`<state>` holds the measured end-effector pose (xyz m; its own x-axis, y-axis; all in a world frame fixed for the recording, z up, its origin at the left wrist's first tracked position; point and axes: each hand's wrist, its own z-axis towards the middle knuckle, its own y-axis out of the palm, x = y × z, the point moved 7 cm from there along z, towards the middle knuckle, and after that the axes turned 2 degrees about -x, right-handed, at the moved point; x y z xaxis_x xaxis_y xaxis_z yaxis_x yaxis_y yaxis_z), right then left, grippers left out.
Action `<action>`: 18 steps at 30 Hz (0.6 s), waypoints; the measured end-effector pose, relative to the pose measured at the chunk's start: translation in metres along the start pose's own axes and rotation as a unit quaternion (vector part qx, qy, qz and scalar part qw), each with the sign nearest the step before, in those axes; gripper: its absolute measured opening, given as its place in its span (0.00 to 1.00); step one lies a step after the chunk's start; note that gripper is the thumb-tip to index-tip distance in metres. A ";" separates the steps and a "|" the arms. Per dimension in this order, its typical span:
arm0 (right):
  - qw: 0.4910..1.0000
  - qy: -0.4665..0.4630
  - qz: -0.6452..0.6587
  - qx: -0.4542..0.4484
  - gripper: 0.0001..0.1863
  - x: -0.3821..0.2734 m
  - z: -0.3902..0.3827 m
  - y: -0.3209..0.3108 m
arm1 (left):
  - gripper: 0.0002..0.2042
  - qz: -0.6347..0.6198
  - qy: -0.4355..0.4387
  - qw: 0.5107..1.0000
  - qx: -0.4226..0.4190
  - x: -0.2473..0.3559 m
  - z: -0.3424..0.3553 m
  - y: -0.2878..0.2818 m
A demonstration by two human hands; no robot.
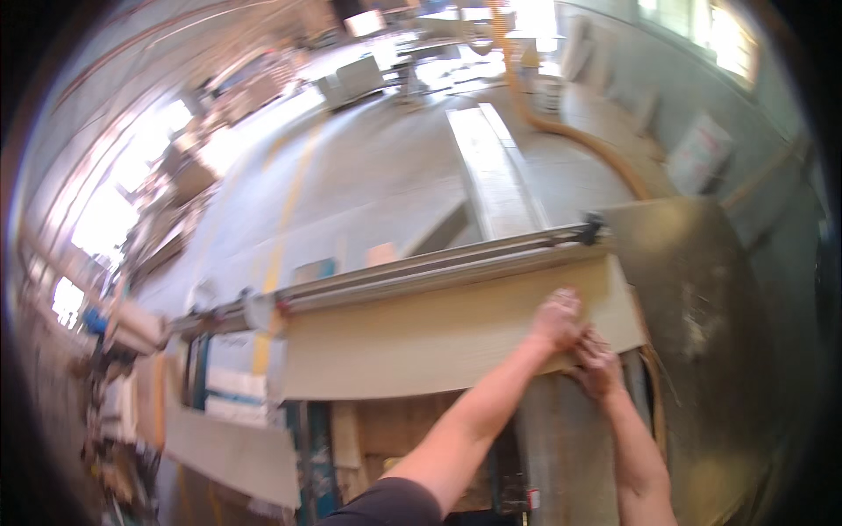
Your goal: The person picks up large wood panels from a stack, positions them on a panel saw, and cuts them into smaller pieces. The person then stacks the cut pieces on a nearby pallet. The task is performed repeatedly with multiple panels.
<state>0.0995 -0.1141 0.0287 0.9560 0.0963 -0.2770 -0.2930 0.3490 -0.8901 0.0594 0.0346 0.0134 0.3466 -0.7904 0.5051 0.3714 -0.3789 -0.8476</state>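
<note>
A long pale wooden board (421,337) lies across the machine in front of me, its far side along a metal fence (438,266). My left hand (560,321) rests on top of the board near its right end, fingers lying on the surface, though blurred. Just nearer to me, my right hand (600,366) grips the board's near edge. Its fingers lie on top and its thumb is at the edge, close beside the left hand. The underside of the board is hidden.
A smooth metal table (702,307) stands to the right. Below the board is a teal machine frame (323,456). Another pale panel (232,451) lies at lower left. Beyond the fence, a long metal table (495,171) extends away, with an orange hose (579,138) beside it.
</note>
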 end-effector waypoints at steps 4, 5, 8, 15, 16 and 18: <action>0.998 0.001 0.009 0.064 0.33 -0.006 0.036 0.004 | 0.28 -0.159 0.047 0.985 0.040 -0.012 -0.067 -0.060; 0.999 0.011 -0.001 0.053 0.33 -0.002 0.020 0.006 | 0.25 -0.197 0.027 0.975 0.102 -0.004 -0.109 -0.069; 1.000 0.016 -0.011 0.012 0.33 -0.026 0.004 -0.008 | 0.11 -0.302 -0.198 0.899 0.249 -0.019 -0.260 -0.110; 0.999 -0.002 -0.032 0.033 0.35 -0.029 -0.003 -0.003 | 0.24 -0.544 -0.475 0.496 0.482 -0.134 -0.418 -0.087; 0.999 -0.004 -0.034 0.024 0.36 -0.028 -0.003 0.000 | 0.24 -0.579 -0.454 0.477 0.482 -0.139 -0.411 -0.089; 0.998 -0.015 -0.056 0.034 0.37 -0.026 -0.005 0.001 | 0.24 -0.617 -0.457 0.419 0.485 -0.152 -0.397 -0.088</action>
<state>0.0739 -0.1211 0.0334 0.9828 0.0812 -0.1661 -0.1848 0.4209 -0.8881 -0.3676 -0.0034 -0.0533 -0.6039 0.4009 0.6889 0.7751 0.4969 0.3903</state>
